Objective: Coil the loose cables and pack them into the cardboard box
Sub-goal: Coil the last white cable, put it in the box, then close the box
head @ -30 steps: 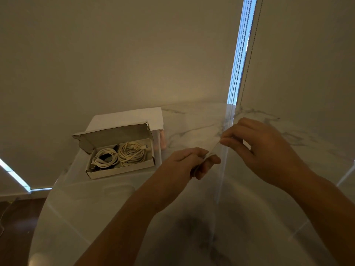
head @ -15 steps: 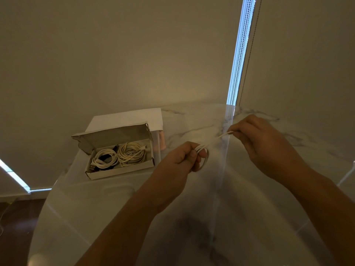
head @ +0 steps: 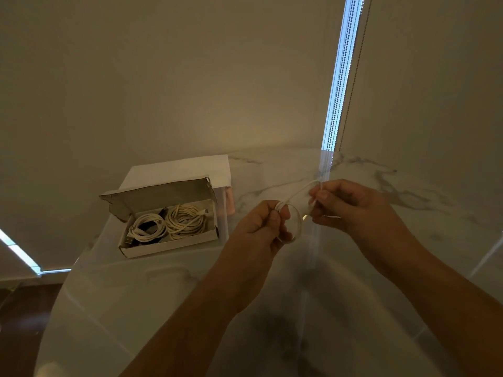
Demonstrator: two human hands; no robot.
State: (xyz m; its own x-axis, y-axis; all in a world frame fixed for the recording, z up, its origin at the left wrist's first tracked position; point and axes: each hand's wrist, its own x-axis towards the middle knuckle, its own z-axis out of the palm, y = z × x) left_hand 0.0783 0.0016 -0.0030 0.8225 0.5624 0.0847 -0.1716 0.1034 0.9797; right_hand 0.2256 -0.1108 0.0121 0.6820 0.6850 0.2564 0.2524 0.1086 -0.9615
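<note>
Both hands [head: 261, 227] [head: 351, 205] pinch white cable [head: 296, 194]; box [head: 168, 244] left.

a home room, by the look of it: a round marble table [head: 408, 202] set in a corner against plain beige walls [head: 163, 77], closed blinds with a bead chain [head: 351, 77] letting in a slit of daylight, dark wood floor [head: 24, 303].

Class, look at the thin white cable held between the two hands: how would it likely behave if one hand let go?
The thin white cable probably flops: it bends in loose loops at the left hand. It seems light, since the right hand holds it by a pinch. The loop would likely spring open.
</note>
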